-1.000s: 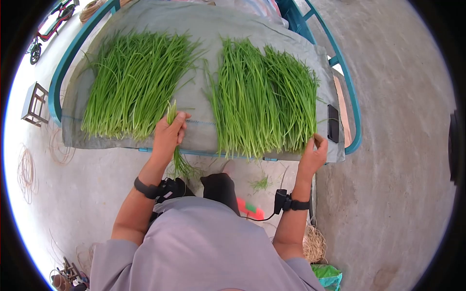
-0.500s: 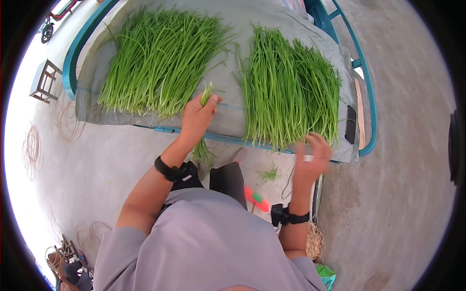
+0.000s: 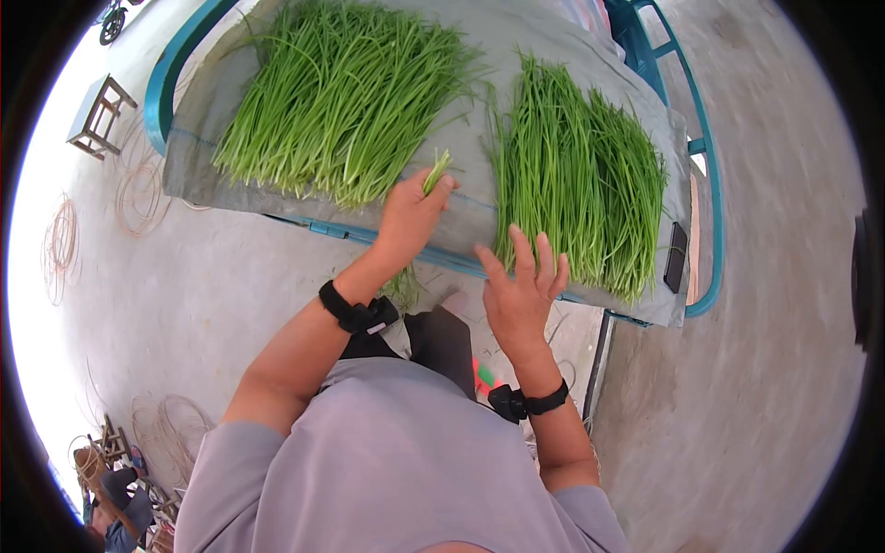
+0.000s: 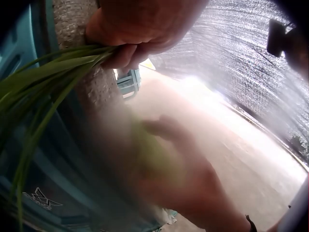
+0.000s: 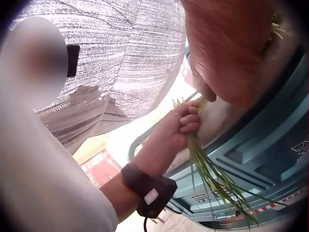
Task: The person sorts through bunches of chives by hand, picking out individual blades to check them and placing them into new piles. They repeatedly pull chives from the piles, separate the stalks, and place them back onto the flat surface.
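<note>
My left hand [image 3: 412, 219] grips a small bunch of chives [image 3: 437, 172] at the front edge of the grey sheet, pale cut ends poking up past the thumb. In the right wrist view the long leaves of this bunch [image 5: 207, 169] hang below the fist. To its right, my right hand [image 3: 521, 300] has its fingers spread in front of the right chive pile [image 3: 576, 175], with nothing visible in them. A blurred pale green patch shows by that hand in the left wrist view. The left chive pile [image 3: 346, 101] lies beyond my left hand.
The grey sheet [image 3: 479, 138] covers a cart bed with teal rails [image 3: 710, 221]. A black phone [image 3: 676, 258] lies at its right edge. On the floor stand a small stool [image 3: 100, 115] at left and coils of twine [image 3: 63, 249]. A seated person [image 3: 124, 502] is at lower left.
My right hand has left the right pile's stem ends and moved left toward my left hand, fingers spreading. The left hand keeps the chives. The head view has shifted.
</note>
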`<action>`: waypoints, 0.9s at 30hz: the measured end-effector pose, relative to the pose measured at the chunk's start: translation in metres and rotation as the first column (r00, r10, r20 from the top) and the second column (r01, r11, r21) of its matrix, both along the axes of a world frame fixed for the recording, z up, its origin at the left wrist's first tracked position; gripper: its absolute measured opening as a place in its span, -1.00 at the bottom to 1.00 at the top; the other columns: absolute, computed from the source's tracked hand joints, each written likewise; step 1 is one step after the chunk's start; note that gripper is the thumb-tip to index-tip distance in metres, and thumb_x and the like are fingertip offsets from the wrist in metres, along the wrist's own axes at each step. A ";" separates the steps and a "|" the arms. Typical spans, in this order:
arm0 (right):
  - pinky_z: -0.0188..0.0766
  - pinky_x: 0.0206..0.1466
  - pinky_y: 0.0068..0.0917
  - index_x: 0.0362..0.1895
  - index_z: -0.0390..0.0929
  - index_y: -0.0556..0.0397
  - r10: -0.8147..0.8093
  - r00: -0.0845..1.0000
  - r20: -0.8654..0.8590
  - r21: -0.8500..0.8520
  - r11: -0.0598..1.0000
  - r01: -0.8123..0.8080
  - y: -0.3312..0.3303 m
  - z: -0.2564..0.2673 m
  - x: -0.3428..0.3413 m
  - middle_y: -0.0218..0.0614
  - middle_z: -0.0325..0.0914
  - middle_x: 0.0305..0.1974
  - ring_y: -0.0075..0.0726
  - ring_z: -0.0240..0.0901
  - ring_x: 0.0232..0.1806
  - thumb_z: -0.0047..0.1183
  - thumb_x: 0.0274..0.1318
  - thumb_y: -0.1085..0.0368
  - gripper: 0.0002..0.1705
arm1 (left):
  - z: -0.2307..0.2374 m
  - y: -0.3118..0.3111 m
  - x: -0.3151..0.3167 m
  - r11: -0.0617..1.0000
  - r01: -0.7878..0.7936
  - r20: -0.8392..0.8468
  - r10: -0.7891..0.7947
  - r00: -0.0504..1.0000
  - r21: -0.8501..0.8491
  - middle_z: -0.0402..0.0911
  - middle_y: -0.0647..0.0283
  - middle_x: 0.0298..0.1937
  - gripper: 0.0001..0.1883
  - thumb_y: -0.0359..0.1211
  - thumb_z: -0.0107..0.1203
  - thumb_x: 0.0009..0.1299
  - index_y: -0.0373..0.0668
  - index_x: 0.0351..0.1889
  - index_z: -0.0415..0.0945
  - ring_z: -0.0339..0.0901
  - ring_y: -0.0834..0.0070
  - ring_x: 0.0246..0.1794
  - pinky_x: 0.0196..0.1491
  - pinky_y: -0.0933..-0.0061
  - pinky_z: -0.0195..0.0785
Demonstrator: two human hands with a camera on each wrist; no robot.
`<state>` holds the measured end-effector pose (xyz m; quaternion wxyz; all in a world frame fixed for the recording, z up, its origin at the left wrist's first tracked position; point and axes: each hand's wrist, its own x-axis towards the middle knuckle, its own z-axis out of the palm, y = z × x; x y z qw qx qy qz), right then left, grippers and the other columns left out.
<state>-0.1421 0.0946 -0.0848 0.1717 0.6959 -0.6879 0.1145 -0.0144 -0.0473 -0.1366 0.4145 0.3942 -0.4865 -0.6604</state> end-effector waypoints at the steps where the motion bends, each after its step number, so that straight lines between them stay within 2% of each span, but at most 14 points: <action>1: -0.23 0.40 0.00 -0.22 0.64 -0.38 -0.020 1.000 -0.002 -0.020 1.000 0.020 0.000 -0.006 -0.003 -0.42 0.31 0.21 -0.10 0.06 0.31 0.14 -0.18 0.39 -0.63 | 0.003 0.001 0.001 1.000 0.009 -0.014 -0.008 1.000 0.021 0.32 0.55 -0.58 -0.77 -0.24 -0.02 0.49 -0.20 -0.23 0.54 0.14 0.83 -0.66 -0.60 0.73 -0.04; 6: -0.20 0.39 -0.02 -0.32 0.65 -0.39 -0.072 0.997 -0.023 -0.113 0.991 0.068 -0.007 -0.022 -0.015 -0.47 0.40 0.15 -0.15 0.14 0.26 0.23 -0.23 0.31 -0.71 | 0.006 0.001 0.001 1.000 -0.014 0.011 0.014 1.000 0.026 0.33 0.55 -0.59 -0.76 -0.24 -0.02 0.49 -0.20 -0.25 0.55 0.14 0.83 -0.64 -0.57 0.72 -0.02; 9: -0.16 0.37 -0.04 -0.36 0.67 -0.42 -0.015 0.996 0.090 -0.124 0.992 0.026 -0.007 -0.021 -0.020 -0.48 0.43 0.11 -0.17 0.15 0.25 0.24 -0.25 0.33 -0.72 | 0.004 0.002 -0.001 0.999 -0.037 0.031 0.037 0.999 -0.001 0.34 0.55 -0.59 -0.76 -0.24 -0.02 0.49 -0.21 -0.26 0.55 0.15 0.83 -0.63 -0.57 0.72 -0.01; 12: -0.13 0.35 -0.08 -0.36 0.68 -0.35 0.003 0.977 0.215 -0.167 0.985 0.034 -0.005 -0.011 -0.022 -0.43 0.43 0.11 -0.16 0.16 0.24 0.26 -0.25 0.34 -0.74 | 0.003 0.003 -0.002 0.999 -0.041 0.016 0.041 0.999 -0.005 0.34 0.55 -0.59 -0.75 -0.23 -0.02 0.49 -0.21 -0.26 0.55 0.16 0.82 -0.63 -0.57 0.72 0.00; 15: -0.06 0.31 -0.13 -0.32 0.69 -0.22 -0.022 0.879 0.476 -0.135 0.986 0.098 0.001 0.009 -0.019 -0.37 0.45 0.07 -0.16 0.20 0.18 0.25 -0.20 0.34 -0.77 | 0.004 0.002 -0.001 0.999 -0.036 0.012 0.036 0.999 -0.010 0.33 0.55 -0.59 -0.74 -0.22 -0.02 0.49 -0.21 -0.26 0.55 0.16 0.82 -0.62 -0.57 0.72 0.00; 21: 0.19 0.10 -0.31 -0.27 0.67 0.00 -0.044 0.650 0.759 -0.140 0.964 0.228 0.011 0.033 -0.036 -0.34 0.46 -0.05 -0.21 0.25 -0.02 0.22 -0.07 0.35 -0.82 | 0.021 0.015 -0.003 0.994 -0.075 0.111 0.084 0.990 -0.084 0.34 0.53 -0.55 -0.73 -0.20 -0.03 0.49 -0.19 -0.16 0.56 0.16 0.82 -0.62 -0.58 0.71 0.00; 24: 0.23 0.04 -0.36 -0.25 0.67 0.00 -0.066 0.677 0.733 -0.156 0.952 0.262 0.017 0.052 -0.051 -0.34 0.47 -0.07 -0.24 0.25 -0.05 0.20 -0.05 0.38 -0.81 | 0.038 0.029 -0.007 0.993 -0.059 0.092 0.069 0.993 -0.101 0.35 0.52 -0.50 -0.73 -0.21 -0.04 0.49 -0.18 -0.09 0.55 0.16 0.81 -0.61 -0.56 0.70 0.02; 25: 0.27 -0.05 -0.43 -0.24 0.67 0.02 -0.075 0.760 0.645 -0.194 0.946 0.258 0.019 0.058 -0.057 -0.32 0.48 -0.12 -0.33 0.31 -0.16 0.19 -0.02 0.39 -0.82 | 0.048 0.036 -0.009 0.991 -0.035 0.112 0.050 0.992 -0.132 0.35 0.51 -0.49 -0.73 -0.21 -0.05 0.50 -0.17 -0.08 0.55 0.17 0.81 -0.60 -0.55 0.70 0.04; 27: 0.28 -0.14 -0.52 -0.23 0.65 0.07 -0.076 0.549 0.832 -0.096 0.956 0.277 0.022 0.067 -0.065 -0.34 0.47 -0.16 -0.45 0.32 -0.25 0.19 0.02 0.37 -0.83 | 0.068 0.047 -0.014 0.975 0.051 0.124 -0.024 0.992 -0.218 0.38 0.51 -0.45 -0.74 -0.24 -0.06 0.50 -0.17 -0.05 0.55 0.18 0.80 -0.59 -0.52 0.70 0.07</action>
